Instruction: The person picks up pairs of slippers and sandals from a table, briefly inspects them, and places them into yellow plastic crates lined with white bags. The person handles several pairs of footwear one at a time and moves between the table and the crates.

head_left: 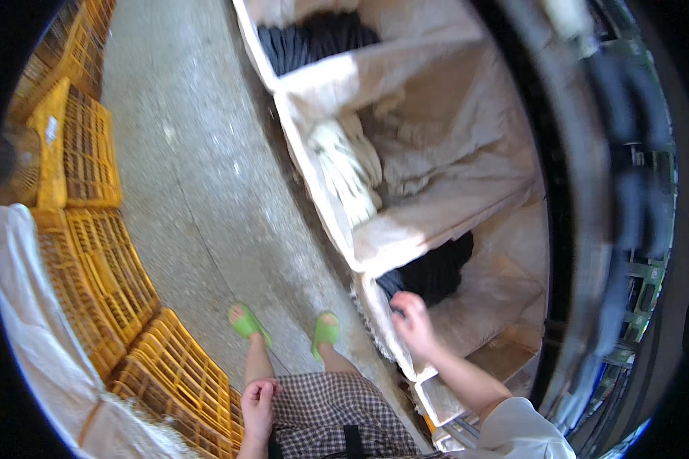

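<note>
My right hand (412, 317) hangs over the near side of a cloth-lined bin (475, 314), its fingers bent but apart, with nothing seen in them. Just beyond the fingertips lies a heap of black, soft-looking material (436, 269) in that bin. In the adjoining bin (452, 145), a bundle of cream, strand-like material (344, 168) rests against the side. My left hand (259, 405) is low, beside the checkered cloth over my legs. Its fingers curl into a loose fist, and I see nothing held.
Another lined bin at the top holds more black material (318, 40). Yellow plastic crates (92, 145) line the left, with a white sack (42, 321) beside them. Machinery (635, 153), blurred, stands along the right. Concrete floor (199, 176) runs between crates and bins.
</note>
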Demonstrator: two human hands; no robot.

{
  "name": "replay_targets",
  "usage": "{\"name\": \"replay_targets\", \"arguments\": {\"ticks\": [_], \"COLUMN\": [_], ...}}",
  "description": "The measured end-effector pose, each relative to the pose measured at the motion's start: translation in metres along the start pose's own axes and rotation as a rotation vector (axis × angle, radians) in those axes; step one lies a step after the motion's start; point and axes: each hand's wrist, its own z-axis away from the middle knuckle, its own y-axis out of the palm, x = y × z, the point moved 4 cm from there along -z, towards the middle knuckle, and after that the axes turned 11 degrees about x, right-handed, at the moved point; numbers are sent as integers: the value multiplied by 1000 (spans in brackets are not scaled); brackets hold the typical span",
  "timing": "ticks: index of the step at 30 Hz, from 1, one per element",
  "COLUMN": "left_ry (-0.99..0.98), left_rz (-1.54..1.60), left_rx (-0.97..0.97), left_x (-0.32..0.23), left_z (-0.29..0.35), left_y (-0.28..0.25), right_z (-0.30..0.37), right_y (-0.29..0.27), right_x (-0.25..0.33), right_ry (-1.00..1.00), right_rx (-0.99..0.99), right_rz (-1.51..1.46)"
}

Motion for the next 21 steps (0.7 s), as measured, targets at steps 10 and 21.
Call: {"name": "replay_targets", "arguments": {"ticks": [10,21], "left_ry": [384,608], "left_rz": [-790,-574], "left_rx": [62,414], "left_x": [-247,-408], "left_z": [51,28], "left_y": [-58,40], "right_z": [14,-56], "right_y": [-205,-459], "right_x": [356,260], "right_ry": [-662,-369], "right_rx": [-208,-1053], "right_rz": [-15,-600]}}
